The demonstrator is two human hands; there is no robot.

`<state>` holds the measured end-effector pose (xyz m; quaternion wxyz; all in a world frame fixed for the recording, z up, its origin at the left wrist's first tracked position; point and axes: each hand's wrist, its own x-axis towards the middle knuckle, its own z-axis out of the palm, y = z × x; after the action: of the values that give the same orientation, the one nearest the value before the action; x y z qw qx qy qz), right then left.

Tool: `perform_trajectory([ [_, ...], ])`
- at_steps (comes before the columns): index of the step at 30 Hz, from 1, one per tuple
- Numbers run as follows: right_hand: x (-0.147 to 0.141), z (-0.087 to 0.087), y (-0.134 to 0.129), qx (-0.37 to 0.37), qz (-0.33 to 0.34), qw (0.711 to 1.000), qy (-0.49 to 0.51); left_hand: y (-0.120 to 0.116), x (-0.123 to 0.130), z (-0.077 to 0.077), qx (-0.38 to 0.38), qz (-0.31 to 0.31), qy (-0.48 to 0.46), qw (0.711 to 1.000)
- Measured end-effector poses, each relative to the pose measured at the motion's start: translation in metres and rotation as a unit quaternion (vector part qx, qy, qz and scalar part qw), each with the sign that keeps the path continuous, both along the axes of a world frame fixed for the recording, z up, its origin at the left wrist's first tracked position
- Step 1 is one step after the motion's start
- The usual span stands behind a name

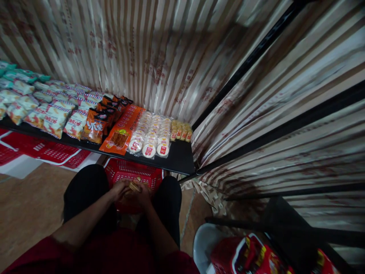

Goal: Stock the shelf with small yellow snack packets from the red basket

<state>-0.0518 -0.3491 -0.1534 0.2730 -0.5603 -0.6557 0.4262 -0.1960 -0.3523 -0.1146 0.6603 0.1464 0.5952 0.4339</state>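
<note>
Between my knees, my left hand (120, 189) and my right hand (143, 194) are closed around small yellowish packets (134, 186), one hand on each side. They are held over a red basket (131, 166) below the shelf edge. On the black shelf (182, 156) stand rows of round white packaged cakes (149, 150), with small yellowish packs (181, 132) to their right. An orange snack bag (121, 135) lies to the left of the cakes. The packets' details are blurred.
Farther left on the shelf are dark orange bags (94, 127) and many white snack bags (57, 116). More red baskets (58, 152) sit below. A striped curtain (159, 49) hangs behind. Black bars (251, 57) cross on the right, above a grey tub (201, 241) at the lower right.
</note>
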Motion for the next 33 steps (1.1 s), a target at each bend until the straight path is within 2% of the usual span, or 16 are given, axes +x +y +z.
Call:
perform_trajectory([
  [3, 0.004, 0.01, 0.006, -0.042, -0.041, 0.996, 0.069, 0.002, 0.001, 0.01, 0.013, -0.015, -0.015, 1.0],
  [6, 0.01, 0.023, 0.015, -0.04, -0.094, 0.992, 0.07, 0.005, 0.009, 0.016, 0.025, -0.031, -0.02, 0.999],
  [9, 0.018, 0.034, 0.024, -0.042, -0.128, 0.988, 0.082, 0.01, 0.019, 0.019, 0.032, -0.015, -0.048, 0.998],
  [12, 0.026, 0.042, 0.031, -0.057, -0.131, 0.984, 0.105, 0.014, 0.028, 0.019, 0.031, 0.001, -0.083, 0.996],
  [16, 0.036, 0.051, 0.036, -0.059, -0.128, 0.986, 0.088, 0.015, 0.035, 0.025, 0.035, -0.014, -0.094, 0.995],
  [20, 0.044, 0.065, 0.04, -0.026, -0.128, 0.99, 0.049, 0.013, 0.042, 0.041, 0.031, -0.026, -0.083, 0.996],
  [27, 0.054, 0.102, 0.047, 0.01, -0.114, 0.993, -0.012, 0.009, 0.058, 0.065, 0.037, -0.02, -0.064, 0.997],
  [33, 0.065, 0.111, 0.055, 0.008, -0.131, 0.991, -0.003, 0.011, 0.074, 0.08, 0.062, -0.007, -0.075, 0.995],
])
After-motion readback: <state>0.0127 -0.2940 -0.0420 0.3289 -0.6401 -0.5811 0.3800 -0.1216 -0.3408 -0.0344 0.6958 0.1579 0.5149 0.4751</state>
